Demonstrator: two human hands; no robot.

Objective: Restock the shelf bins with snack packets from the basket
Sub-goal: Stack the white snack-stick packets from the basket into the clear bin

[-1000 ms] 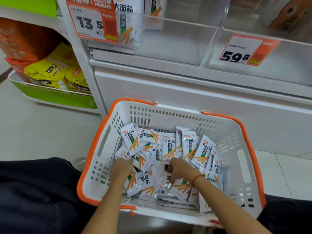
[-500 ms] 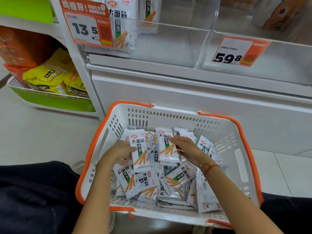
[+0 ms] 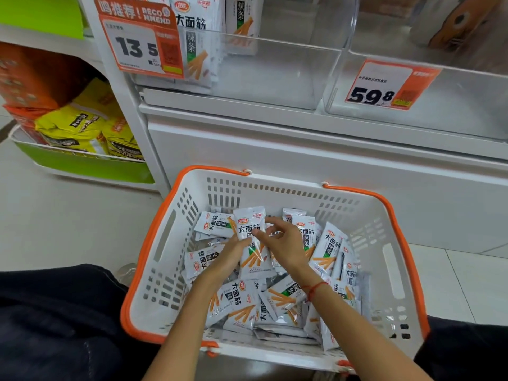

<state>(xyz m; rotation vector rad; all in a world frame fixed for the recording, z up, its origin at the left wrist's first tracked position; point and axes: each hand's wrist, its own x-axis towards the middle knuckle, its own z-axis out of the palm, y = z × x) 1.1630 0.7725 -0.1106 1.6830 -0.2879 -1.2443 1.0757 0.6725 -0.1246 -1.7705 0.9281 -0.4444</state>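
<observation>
Packets (image 3: 324,248) of a white-wrapped snack lie heaped in a white basket (image 3: 176,235) with an orange rim, which sits on the floor just in front of the shelf. Both hands are down inside it. The left hand (image 3: 229,255) holds one upright packet (image 3: 253,243) from its left side, fingers curled against it, so that grip is closed on the packet. The right hand (image 3: 280,244) meets the same packet from the other side, fingers loosely spread and touching its upper part (whether it truly pinches or only steadies, I cannot tell).

These packets look light, thin and floppy, with a slick film skin, so they will likely slide over one another and sag if taken by a corner. Best hold, to my eye, is across the flat faces near the middle, thumb on one face and fingers on the other, several stacked together with edges squared up.

Above, the clear bin (image 3: 275,75) on the shelf holds only a few standing packets at its left end, beside the orange price tag (image 3: 137,42), with plenty of room to its right.
</observation>
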